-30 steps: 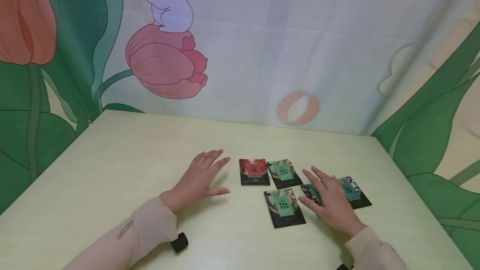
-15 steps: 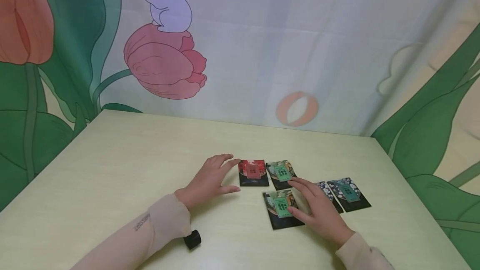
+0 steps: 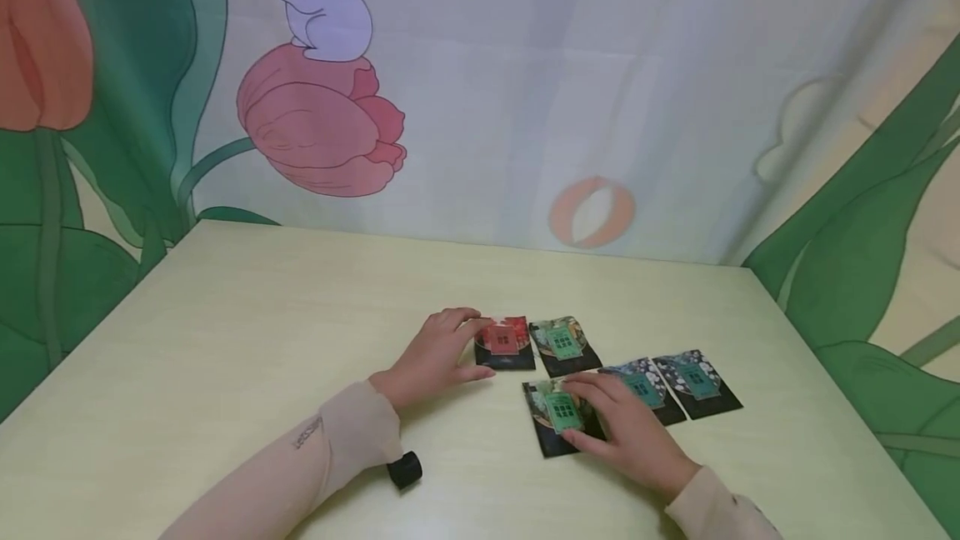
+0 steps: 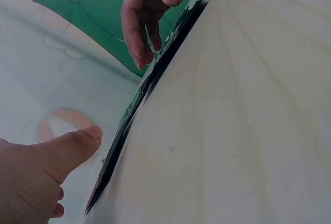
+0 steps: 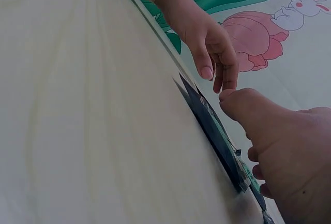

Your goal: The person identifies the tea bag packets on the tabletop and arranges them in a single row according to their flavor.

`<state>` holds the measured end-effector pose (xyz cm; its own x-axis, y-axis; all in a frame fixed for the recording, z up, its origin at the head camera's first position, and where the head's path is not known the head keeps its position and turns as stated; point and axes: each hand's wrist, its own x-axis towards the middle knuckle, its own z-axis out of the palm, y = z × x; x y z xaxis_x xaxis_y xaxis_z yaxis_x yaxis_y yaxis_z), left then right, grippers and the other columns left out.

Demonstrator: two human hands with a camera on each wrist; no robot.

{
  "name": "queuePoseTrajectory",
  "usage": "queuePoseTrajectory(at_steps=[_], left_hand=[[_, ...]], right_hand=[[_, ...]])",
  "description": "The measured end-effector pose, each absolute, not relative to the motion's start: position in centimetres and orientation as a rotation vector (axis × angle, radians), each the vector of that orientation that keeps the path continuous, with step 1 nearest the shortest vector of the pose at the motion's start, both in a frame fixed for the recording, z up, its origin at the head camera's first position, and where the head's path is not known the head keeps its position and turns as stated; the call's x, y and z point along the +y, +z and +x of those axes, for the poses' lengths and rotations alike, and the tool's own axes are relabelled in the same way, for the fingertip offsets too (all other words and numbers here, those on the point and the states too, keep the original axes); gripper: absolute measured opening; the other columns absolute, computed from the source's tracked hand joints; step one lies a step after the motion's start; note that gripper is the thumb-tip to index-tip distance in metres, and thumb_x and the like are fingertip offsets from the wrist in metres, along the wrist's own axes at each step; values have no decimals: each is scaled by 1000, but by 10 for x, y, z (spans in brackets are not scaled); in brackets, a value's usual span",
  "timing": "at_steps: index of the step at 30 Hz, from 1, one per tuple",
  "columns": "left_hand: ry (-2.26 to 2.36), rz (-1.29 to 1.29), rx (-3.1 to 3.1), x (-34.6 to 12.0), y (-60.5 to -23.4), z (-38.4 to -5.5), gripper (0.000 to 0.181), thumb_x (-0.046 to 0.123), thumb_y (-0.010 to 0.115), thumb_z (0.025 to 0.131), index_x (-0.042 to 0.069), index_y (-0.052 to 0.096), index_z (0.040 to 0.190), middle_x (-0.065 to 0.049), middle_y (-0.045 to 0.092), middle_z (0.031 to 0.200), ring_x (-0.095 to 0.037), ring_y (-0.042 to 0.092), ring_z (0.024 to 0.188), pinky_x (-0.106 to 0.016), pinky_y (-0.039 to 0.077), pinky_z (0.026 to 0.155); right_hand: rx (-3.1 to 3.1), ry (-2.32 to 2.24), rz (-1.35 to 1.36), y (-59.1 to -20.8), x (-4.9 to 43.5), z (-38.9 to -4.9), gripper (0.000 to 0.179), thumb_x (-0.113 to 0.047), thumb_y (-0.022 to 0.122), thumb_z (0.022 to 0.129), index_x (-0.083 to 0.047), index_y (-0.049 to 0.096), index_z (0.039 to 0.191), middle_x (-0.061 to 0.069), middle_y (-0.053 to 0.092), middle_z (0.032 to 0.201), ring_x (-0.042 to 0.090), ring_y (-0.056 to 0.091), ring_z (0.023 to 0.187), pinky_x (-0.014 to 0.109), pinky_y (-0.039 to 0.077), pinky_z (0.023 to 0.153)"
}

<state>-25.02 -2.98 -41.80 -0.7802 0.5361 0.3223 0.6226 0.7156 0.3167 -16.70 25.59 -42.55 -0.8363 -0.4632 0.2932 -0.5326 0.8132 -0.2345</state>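
Several flat, dark-bottomed packets with printed fronts lie on the table. My left hand is at the left edge of the red packet, its fingertips over that edge and its thumb apart from the rest. My right hand hovers over or touches the right side of the front green packet; contact is unclear. Its fingers are relaxed and partly cover that packet. Behind sits another green packet, beside the red one. Two blue floral packets, the nearer and the outer, lie to the right.
The pale table reaches back to a white curtain printed with tulips and a rabbit. A black wrist device sticks out below my left cuff.
My left hand has moved right, up to the red packet. My right hand has moved left from the blue packets to the front green packet, uncovering the blue ones.
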Motion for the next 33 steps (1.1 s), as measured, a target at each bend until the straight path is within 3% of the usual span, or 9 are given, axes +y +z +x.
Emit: queuePoseTrajectory(at_steps=[9,24,33], left_hand=[[-623,-948,-2752,-20,-419,-255,63,45,73,82,8,57,130,-10,56,132,-28,50,125,-47,38,109],[-569,-959,-2836,-12,-424,-261,60,45,70,85,14,55,135,-8,58,134,-25,51,127,-44,39,108],[-542,-942,-2848,-15,-429,-264,55,46,68,86,15,60,130,-4,59,133,-23,51,127,-44,38,107]], right_hand=[[-2824,407,767,-426,258,-165,54,-51,66,86,-23,57,131,-3,57,133,22,53,124,44,49,100],[-2810,406,816,-432,259,-165,54,-52,65,86,-26,57,133,-3,56,135,21,52,125,45,47,102],[-2822,406,838,-431,258,-167,52,-52,65,86,-25,59,131,-3,56,136,20,51,126,44,46,104]])
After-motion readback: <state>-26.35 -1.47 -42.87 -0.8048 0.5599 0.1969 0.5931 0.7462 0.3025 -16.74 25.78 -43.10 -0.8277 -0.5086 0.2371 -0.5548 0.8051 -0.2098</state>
